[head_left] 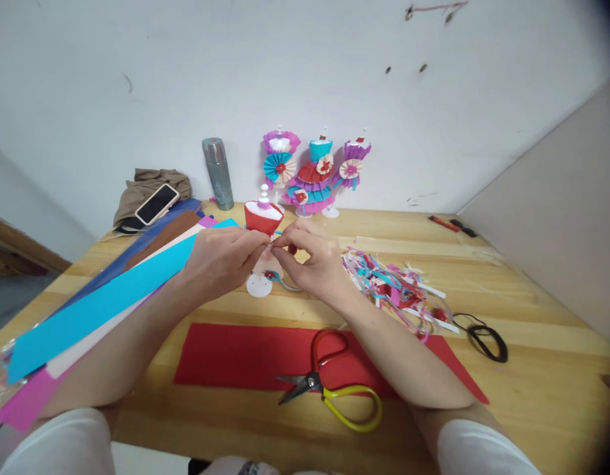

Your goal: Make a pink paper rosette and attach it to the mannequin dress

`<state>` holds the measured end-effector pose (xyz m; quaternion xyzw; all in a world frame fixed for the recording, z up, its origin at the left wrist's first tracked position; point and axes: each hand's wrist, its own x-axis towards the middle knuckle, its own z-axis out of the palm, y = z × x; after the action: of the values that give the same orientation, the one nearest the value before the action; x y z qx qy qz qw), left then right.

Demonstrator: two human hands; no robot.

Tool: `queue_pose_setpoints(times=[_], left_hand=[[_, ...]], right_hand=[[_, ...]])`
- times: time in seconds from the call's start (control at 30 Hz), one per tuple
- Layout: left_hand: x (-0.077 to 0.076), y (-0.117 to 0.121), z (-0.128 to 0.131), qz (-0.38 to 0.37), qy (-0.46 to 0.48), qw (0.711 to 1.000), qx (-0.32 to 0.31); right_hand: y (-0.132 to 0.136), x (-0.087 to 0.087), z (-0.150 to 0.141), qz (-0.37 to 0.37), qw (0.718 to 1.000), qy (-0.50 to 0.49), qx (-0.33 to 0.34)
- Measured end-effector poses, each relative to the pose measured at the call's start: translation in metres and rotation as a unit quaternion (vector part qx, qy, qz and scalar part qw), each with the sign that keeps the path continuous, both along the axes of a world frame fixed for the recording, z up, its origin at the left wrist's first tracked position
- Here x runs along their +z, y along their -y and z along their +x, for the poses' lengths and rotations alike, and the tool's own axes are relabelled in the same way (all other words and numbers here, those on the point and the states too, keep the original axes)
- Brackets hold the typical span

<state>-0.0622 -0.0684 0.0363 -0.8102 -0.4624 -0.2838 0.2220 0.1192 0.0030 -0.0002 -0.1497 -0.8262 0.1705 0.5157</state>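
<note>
A small white dress form with a red crepe-paper bodice stands upright on a round white base. My left hand reaches its waist from the left, fingers pinched. From the right, my right hand meets it there, thumb and forefinger pinched together. Whatever thin piece lies between the fingertips is too small to make out. Below the hands, a pale paper piece with a small red-and-blue flower shows at the form's lower part. Fingers hide the form's middle.
Red-and-yellow-handled scissors lie partly open on a red paper sheet. Coloured paper strips lie left, a scrap pile right. Behind stand dressed forms and a flask; a phone rests on brown cloth.
</note>
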Motion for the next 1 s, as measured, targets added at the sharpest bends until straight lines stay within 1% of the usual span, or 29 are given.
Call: queue_pose_setpoints(times=[0.13, 0.27, 0.37, 0.53, 0.63, 0.73, 0.9, 1.0], left_hand=[[0.002, 0.001, 0.002, -0.003, 0.003, 1.0, 0.002], [0.006, 0.001, 0.004, 0.004, -0.003, 1.0, -0.001], [0.009, 0.001, 0.006, -0.007, -0.011, 1.0, -0.002], [0.013, 0.0, 0.013, -0.038, -0.01, 0.999, 0.028], [0.013, -0.001, 0.017, -0.039, 0.012, 0.998, 0.054], [0.012, 0.001, 0.02, -0.042, 0.048, 0.996, 0.065], [0.01, 0.013, 0.022, 0.011, 0.151, 0.985, 0.078], [0.006, 0.022, 0.019, 0.03, 0.177, 0.982, 0.064]], right_hand=[[0.001, 0.0, -0.001, 0.013, 1.0, -0.003, -0.004], [0.001, -0.003, -0.002, 0.044, 0.999, -0.01, -0.014], [0.0, -0.005, -0.001, 0.054, 0.998, 0.001, -0.025], [0.0, -0.005, -0.001, 0.062, 0.998, 0.012, -0.022], [0.001, -0.005, -0.001, 0.064, 0.997, 0.015, -0.028], [0.001, -0.005, -0.001, 0.053, 0.998, 0.018, -0.034], [0.002, -0.003, -0.002, 0.034, 0.999, 0.002, -0.033], [0.002, -0.002, -0.003, 0.026, 0.999, -0.009, -0.023]])
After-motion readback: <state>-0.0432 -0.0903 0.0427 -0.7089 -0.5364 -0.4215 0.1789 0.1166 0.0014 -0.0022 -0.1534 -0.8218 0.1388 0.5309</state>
